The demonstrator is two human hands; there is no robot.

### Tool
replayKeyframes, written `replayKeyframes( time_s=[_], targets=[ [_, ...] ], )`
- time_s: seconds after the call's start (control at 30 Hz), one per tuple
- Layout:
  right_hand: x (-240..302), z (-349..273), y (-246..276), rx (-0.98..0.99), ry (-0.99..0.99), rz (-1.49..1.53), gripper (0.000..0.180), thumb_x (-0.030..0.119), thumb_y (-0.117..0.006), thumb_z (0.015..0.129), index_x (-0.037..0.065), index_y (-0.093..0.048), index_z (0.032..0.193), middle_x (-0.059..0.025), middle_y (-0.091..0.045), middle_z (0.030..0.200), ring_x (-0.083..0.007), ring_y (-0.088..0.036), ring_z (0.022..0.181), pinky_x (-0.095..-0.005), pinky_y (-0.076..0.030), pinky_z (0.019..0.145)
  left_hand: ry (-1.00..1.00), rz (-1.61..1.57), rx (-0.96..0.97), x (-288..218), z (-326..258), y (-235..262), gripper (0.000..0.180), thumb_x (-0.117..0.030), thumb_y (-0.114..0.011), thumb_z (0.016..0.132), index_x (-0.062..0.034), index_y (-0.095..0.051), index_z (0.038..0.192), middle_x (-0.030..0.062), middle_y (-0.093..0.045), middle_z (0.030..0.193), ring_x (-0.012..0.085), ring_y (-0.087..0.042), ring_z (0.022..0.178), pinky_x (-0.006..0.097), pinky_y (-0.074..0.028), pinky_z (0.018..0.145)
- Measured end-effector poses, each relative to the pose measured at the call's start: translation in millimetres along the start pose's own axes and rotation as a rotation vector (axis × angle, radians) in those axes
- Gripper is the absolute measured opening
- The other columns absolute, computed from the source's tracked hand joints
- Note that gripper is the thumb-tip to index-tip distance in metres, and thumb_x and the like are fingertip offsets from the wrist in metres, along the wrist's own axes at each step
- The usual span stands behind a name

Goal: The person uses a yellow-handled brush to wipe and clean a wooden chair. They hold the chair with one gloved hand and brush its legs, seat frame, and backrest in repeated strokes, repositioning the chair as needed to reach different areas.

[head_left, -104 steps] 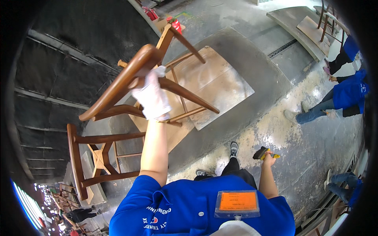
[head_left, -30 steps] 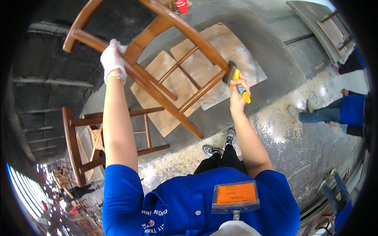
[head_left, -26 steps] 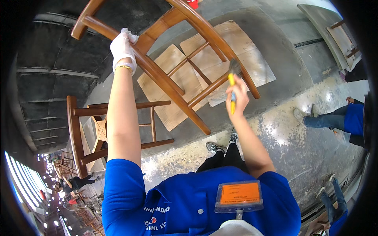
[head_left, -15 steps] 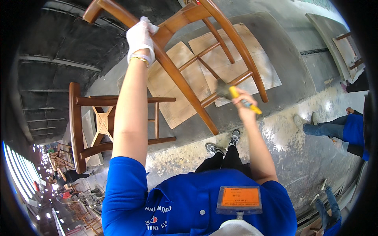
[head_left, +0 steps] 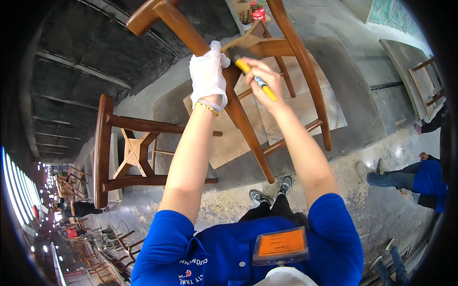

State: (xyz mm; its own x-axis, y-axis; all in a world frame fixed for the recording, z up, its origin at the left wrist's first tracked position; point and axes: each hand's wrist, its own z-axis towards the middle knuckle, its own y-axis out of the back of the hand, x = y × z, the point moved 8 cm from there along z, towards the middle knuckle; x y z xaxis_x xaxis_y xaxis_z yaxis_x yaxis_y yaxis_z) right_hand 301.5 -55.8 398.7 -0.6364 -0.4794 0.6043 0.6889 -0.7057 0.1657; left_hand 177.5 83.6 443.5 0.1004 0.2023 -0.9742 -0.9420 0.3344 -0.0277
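Note:
A brown varnished wooden chair frame [head_left: 250,140] is tilted in front of me. My left hand [head_left: 208,76], in a white glove, is closed around one of its thick side members. My right hand [head_left: 264,83], bare, grips a brush [head_left: 242,65] by its yellow handle. The brush's dark, slightly blurred bristles are at the frame beside my left hand; whether they touch the wood I cannot tell. Part of the frame behind both hands is hidden, and its top runs out of view.
A second wooden chair [head_left: 102,152] lies on its side at left, partly behind my left forearm. Cardboard sheets [head_left: 329,88] cover the floor under the frame. A co-worker [head_left: 427,181] stands at right. Red-lidded containers [head_left: 258,14] and a box are at the far side.
The chair frame and my left hand have shifted right and slightly down. My right hand has carried the brush up and left, from the lower rungs to beside my left hand.

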Motion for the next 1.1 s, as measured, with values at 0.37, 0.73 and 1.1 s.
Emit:
replayKeyframes(
  time_s=[0.37, 0.73, 1.1],
  targets=[
    [-28.1, 34.6, 47.8, -0.192, -0.114, 0.255, 0.018, -0.016, -0.072, 0.086, 0.001, -0.069, 0.08, -0.0194, -0.076, 0.134, -0.0278, -0.073, 0.124, -0.0373, -0.056, 0.106, 0.161, -0.256, 0.212, 7.2, 6.9, 6.1, 0.077, -0.068, -0.044, 0.113, 0.0001, -0.07, 0.138, 0.0118, -0.074, 0.136, 0.0213, -0.066, 0.127, 0.035, -0.044, 0.116],
    [138.2, 98.3, -37.1, 0.236, 0.76, -0.455, 0.007, 0.017, -0.075, 0.086, 0.015, -0.069, 0.084, 0.0011, -0.077, 0.134, -0.0266, -0.071, 0.131, -0.0378, -0.061, 0.106, 0.199, -0.655, 0.269, -17.8, 16.6, 7.8, 0.114, -0.099, -0.03, 0.093, -0.0087, -0.051, 0.159, 0.0166, -0.059, 0.157, 0.0352, -0.057, 0.144, 0.052, -0.043, 0.125],
    [74.4, -232.5, -3.5, 0.818, 0.239, -0.406, 0.011, 0.021, -0.068, 0.091, 0.011, -0.072, 0.088, -0.0043, -0.067, 0.151, -0.0305, -0.056, 0.149, -0.0449, -0.045, 0.127, -0.009, -0.167, 0.291, -21.8, 63.0, -7.1, 0.028, -0.026, -0.078, 0.101, -0.0019, -0.075, 0.088, 0.0064, -0.069, 0.081, 0.02, -0.069, 0.081, 0.035, -0.059, 0.089]
  ],
)
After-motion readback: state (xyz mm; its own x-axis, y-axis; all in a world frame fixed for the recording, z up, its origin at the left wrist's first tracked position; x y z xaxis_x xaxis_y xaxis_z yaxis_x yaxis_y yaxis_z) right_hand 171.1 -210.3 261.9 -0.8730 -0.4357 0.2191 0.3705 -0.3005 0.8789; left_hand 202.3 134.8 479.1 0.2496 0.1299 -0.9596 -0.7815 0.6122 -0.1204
